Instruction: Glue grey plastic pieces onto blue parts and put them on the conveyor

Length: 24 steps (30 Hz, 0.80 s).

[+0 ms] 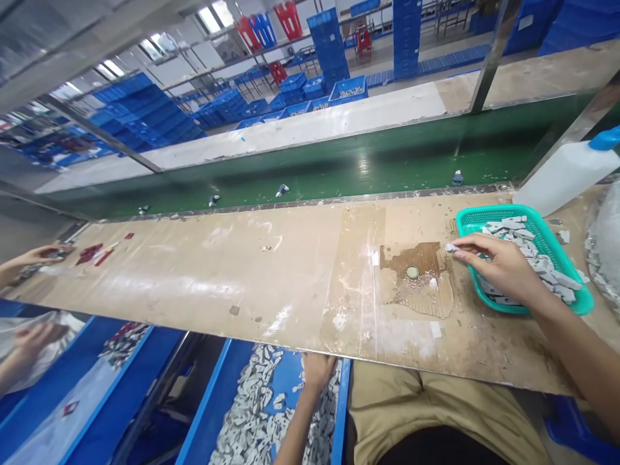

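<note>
The right hand (501, 265) reaches over the near-left rim of a shallow teal plastic mesh basket (578, 303) at the right end of the long, scuffed beige desk (242, 271). Its thumb and forefinger are pinched narrow on one small grey plastic piece (451, 247), held just outside the basket's left edge, above the desk surface. The basket is filled with a heap of the same small grey plastic pieces (537, 255).

The left hand (317, 369) hangs below the front edge of the desk, over a blue plastic bin (285, 368) full of grey plastic parts (247, 413). Its fingers are tucked under the desk edge, so whether it grips anything cannot be told.

Just left of the basket, a small round metal disc (412, 272) lies on a worn brown patch of the desk. A white plastic bottle with a blue cap (566, 174) lies tilted behind the basket. Beyond the desk runs a green conveyor belt (387, 161) carrying a few small parts. At the far left, another person's hand (43, 254) rests near some small red pieces (94, 254).
</note>
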Each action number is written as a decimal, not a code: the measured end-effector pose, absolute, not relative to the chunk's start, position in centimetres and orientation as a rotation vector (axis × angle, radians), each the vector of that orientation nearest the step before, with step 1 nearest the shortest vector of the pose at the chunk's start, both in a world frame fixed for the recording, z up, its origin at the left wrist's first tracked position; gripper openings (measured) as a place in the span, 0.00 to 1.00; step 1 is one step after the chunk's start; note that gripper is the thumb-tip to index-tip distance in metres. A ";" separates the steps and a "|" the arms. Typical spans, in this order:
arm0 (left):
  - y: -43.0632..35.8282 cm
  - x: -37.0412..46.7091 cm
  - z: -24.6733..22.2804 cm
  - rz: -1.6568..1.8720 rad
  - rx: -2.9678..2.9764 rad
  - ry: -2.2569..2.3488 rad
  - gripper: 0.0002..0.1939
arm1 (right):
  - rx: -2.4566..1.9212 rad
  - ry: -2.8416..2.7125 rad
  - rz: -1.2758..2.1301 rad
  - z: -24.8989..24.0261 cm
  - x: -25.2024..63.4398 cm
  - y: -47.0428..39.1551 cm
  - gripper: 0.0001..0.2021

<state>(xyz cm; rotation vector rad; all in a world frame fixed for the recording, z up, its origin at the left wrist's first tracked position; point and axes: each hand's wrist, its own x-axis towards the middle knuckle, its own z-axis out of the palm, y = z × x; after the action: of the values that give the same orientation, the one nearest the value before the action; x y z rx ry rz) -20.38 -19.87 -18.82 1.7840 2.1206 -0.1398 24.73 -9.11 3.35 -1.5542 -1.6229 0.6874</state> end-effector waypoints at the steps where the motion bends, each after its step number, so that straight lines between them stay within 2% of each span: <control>1: -20.9 -20.3 -19.0 -0.139 1.762 2.109 0.14 | -1.562 -1.622 0.684 3.5 24.8 -9.2 0.17; 4: -23.3 -20.3 -18.8 -0.098 1.703 2.092 0.20 | -1.587 -1.570 0.691 3.4 25.3 -9.5 0.15; 9: -23.7 -21.4 -17.8 -0.005 1.583 2.162 0.19 | -1.581 -1.460 0.678 3.3 26.6 -9.8 0.16; 13: -23.7 -23.0 -15.3 0.106 1.433 2.295 0.24 | -1.544 -1.283 0.671 3.9 27.7 -9.7 0.16; 16: -24.2 -23.3 -10.5 0.258 1.334 2.265 0.31 | -1.528 -1.130 0.661 4.2 28.6 -9.5 0.17; 18: -23.8 -22.4 -5.8 0.494 1.201 2.117 0.33 | -1.504 -1.040 0.630 4.3 29.2 -9.5 0.17; 20: -22.5 -19.9 -0.7 0.633 1.189 1.961 0.30 | -1.475 -0.959 0.571 4.4 29.7 -9.5 0.18; 24: -17.3 -9.1 7.0 0.606 1.524 1.508 0.23 | -1.423 -0.869 0.448 4.6 30.5 -9.6 0.16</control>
<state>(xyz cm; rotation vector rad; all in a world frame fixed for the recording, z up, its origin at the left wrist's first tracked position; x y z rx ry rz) -9.12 -17.30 6.98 1.5243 1.5080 0.6060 30.54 -9.55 4.63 -1.4233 -0.8688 0.4478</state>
